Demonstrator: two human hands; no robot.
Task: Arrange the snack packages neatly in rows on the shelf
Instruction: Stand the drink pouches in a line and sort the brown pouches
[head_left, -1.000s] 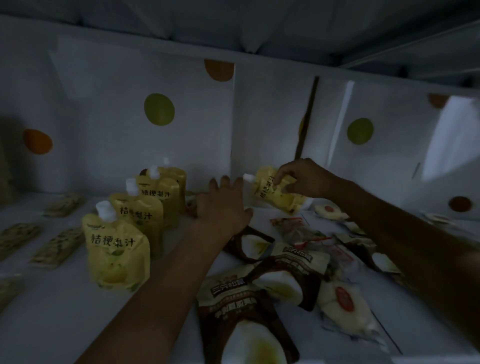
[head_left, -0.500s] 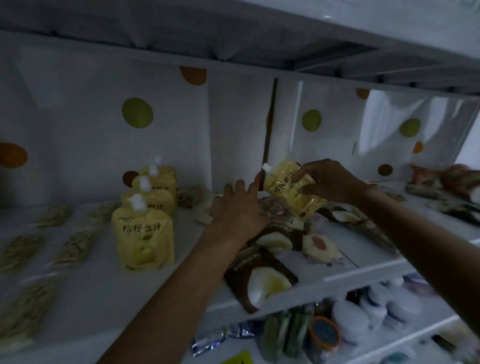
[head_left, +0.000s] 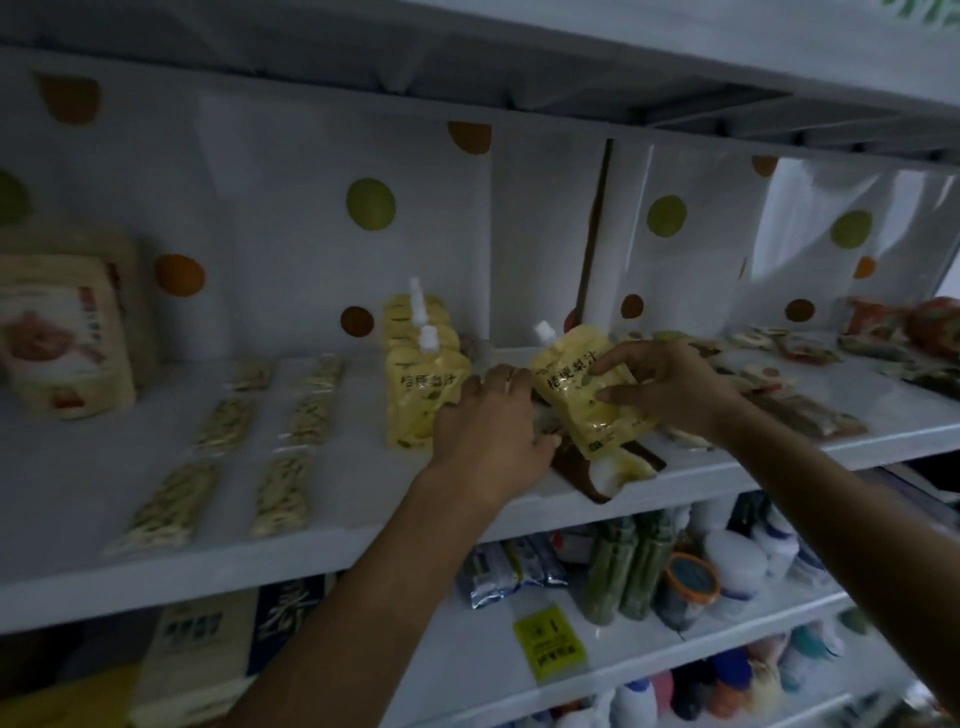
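The right hand (head_left: 670, 389) holds a yellow spouted pouch (head_left: 587, 389) tilted above the shelf (head_left: 363, 467), its fingers (head_left: 621, 358) clamped on the pouch face and right edge. The pouch hangs over a brown packet (head_left: 608, 470) at the near lip of the shelf, just right of the row of yellow pouches (head_left: 421, 384). The left hand (head_left: 488, 426) lies between that row and the held pouch, palm down, fingers (head_left: 506, 376) loosely spread and not visibly gripping anything; its fingertips meet the left edge of the held pouch.

Status of the task, judged from the present layout:

1. Done: the yellow pouches stand upright in a single file running from near to far. Left of them, two files of flat seed bars (head_left: 291, 441) lie in order. A large bag (head_left: 57, 338) stands at the far left.
2. In hand: the held pouch is not yet set down. It belongs with the yellow row, most likely at its near end.
3. Left: the loose packets (head_left: 769, 384) on the right half of the shelf lie flat, overlapping and unsorted, the brown packet partly overhanging the shelf edge. The far-right items (head_left: 904, 338) are too blurred to identify.

Roughly the left half appears arranged; the right half remains.
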